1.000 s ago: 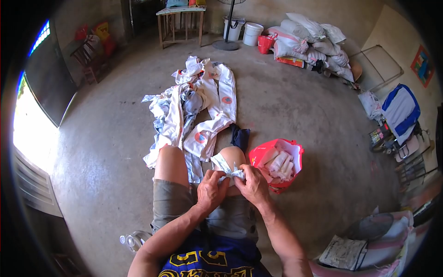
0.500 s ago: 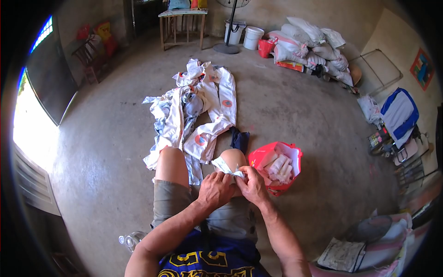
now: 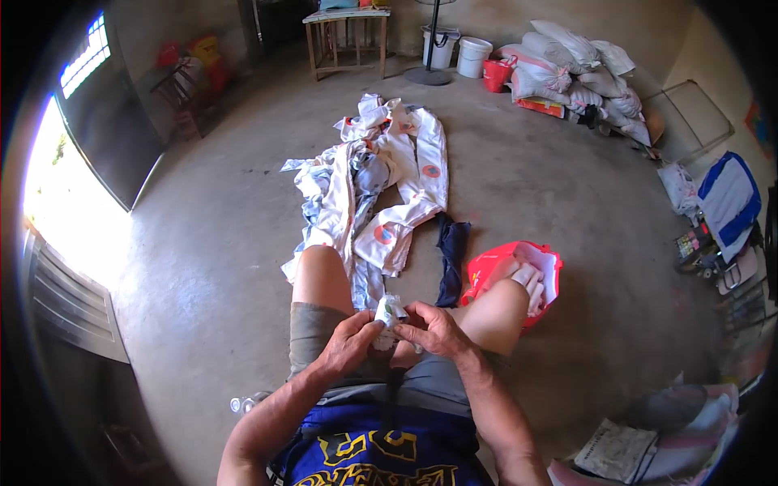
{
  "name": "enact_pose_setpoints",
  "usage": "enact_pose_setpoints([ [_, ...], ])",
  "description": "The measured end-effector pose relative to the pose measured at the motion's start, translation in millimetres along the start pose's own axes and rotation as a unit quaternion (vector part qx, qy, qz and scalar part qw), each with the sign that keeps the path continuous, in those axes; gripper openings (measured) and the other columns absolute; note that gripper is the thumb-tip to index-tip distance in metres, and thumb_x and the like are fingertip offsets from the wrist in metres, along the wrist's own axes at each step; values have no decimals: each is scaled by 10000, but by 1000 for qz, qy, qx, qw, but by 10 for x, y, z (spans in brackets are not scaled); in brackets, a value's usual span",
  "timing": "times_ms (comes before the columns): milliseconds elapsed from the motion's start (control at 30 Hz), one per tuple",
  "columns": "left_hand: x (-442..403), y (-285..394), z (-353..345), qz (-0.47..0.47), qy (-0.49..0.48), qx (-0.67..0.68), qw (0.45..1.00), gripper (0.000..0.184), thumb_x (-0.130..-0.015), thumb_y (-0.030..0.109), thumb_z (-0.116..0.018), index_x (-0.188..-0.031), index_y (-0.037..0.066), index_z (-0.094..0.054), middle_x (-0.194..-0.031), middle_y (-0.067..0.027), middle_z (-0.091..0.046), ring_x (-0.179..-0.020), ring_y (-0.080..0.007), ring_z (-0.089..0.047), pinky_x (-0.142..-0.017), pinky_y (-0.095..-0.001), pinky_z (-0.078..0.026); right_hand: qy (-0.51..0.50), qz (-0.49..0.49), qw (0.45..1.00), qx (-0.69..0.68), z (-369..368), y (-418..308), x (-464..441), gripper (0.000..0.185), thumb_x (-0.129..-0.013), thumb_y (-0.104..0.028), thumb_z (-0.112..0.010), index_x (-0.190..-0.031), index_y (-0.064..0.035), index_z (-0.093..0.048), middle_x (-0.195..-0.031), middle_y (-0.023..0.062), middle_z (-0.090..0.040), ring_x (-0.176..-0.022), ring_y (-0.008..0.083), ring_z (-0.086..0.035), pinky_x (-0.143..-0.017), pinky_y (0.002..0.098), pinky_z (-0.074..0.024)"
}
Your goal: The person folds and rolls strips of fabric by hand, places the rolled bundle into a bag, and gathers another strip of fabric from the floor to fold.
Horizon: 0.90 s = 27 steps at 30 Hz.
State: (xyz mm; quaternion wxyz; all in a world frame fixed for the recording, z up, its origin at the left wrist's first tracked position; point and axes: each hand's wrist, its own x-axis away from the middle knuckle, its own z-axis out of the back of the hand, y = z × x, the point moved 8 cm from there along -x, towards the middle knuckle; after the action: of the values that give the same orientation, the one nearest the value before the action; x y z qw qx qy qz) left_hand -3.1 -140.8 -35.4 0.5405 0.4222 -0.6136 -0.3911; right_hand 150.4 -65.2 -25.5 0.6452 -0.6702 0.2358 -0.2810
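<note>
Between my two hands, just above my lap, is a small bundle of white cloth (image 3: 390, 312) with a faint greenish mark. My left hand (image 3: 350, 338) grips its left side, thumb and fingers pinched together. On the right side, my right hand (image 3: 435, 328) holds the bundle with bent fingers. Beyond my knees a heap of white and light-blue clothes (image 3: 381, 178) with orange round prints lies on the floor. Beside my right knee stands a red bag (image 3: 494, 267) with rolled white cloth pieces (image 3: 531, 283) inside, partly hidden by the knee. A dark navy cloth (image 3: 452, 259) lies left of the bag.
Stuffed sacks (image 3: 575, 73) are piled at the back right, near white buckets (image 3: 474, 58) and a red bucket (image 3: 498, 74). A wooden table (image 3: 347, 16) stands at the back. On the left is an open door (image 3: 121, 138). A clear bottle (image 3: 247, 402) lies by my left hip.
The cloth has gone from lying over my right knee to a compact bundle held between both hands. My right knee has swung outward toward the red bag. The view has shifted left.
</note>
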Motion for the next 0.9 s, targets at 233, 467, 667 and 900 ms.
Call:
enact_pose_setpoints([
  [233,113,42,-120,-88,5,-11,996,318,-1097,285,-622,-1249,5,-617,-1053,-57,-711,-919,-120,-680,-818,-296,-573,4,14,1000,-8,-82,-172,125,208,-993,-130,-769,-1148,-24,-680,-953,-36,-685,-871,37,-602,-765,244,-525],
  [467,185,103,12,-60,30,48,997,237,-1079,228,-646,-1189,18,-652,-1028,-18,-704,-923,-91,-645,-832,-289,-545,-43,-60,997,-15,-48,-262,193,170,-1004,-87,-717,-1153,-11,-688,-982,2,-722,-887,74,-650,-787,276,-563],
  [667,224,41,80,-45,59,92,993,213,-1067,203,-650,-1176,21,-672,-1031,4,-699,-924,-76,-614,-851,-279,-511,-33,67,996,40,-61,-185,149,144,-1020,-128,-710,-1114,-21,-690,-929,-11,-694,-844,57,-609,-710,257,-531],
  [900,256,-65,3,-10,9,250,968,257,-1077,226,-640,-1207,6,-663,-1075,-64,-732,-974,-167,-703,-890,-338,-555,-11,24,999,-19,-33,-53,133,132,-1011,-150,-756,-1058,-49,-685,-927,-35,-673,-854,44,-589,-755,243,-507],
])
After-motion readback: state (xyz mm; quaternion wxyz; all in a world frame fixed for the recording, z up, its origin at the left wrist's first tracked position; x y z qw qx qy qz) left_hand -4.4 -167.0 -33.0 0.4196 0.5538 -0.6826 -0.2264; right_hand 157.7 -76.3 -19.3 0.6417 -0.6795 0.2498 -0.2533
